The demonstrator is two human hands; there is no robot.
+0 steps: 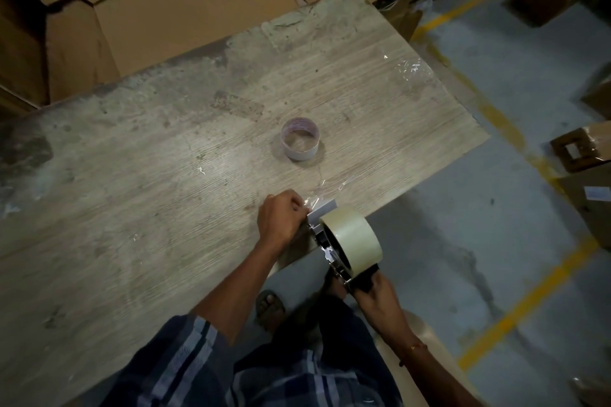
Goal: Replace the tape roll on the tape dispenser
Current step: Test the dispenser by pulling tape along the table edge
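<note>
A full roll of pale tape (355,235) sits on the metal tape dispenser (325,248), held over the table's near right edge. My right hand (375,291) grips the dispenser's black handle from below. My left hand (281,220) pinches the clear free end of the tape (314,200) at the dispenser's front plate, fingers closed on it. An empty white cardboard core (300,139) stands on the wooden table (148,175), apart from both hands.
Flattened cardboard boxes (165,10) lean behind the table. To the right lies grey concrete floor (496,142) with yellow lines and more boxes (582,149). Scraps of clear tape (410,68) stick to the table's far right edge. My sandalled foot (271,304) shows below.
</note>
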